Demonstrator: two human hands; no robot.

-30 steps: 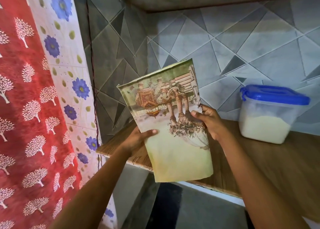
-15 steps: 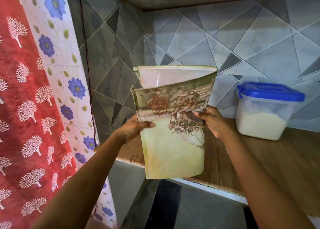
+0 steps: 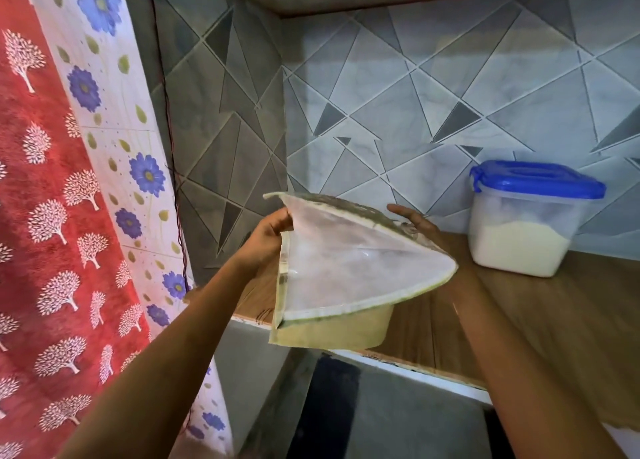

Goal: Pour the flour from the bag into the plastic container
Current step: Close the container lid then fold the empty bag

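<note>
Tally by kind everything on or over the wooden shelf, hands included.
bag: 1
container: 1
lid: 1
hands: 2 (left hand, right hand)
Total: 5

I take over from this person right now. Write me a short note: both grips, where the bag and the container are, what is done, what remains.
Left grip pinches the left edge of the bag.
Right grip is on the bag's far side, mostly hidden; its hold is unclear.
The bag is held at the front edge of the shelf, mouth open toward the camera. I cannot tell if flour is inside.
The container stands on the shelf to the right, apart from the bag, lid on, partly filled with flour.
Done: bag opened.
Left: take off the lid, pour.
</note>
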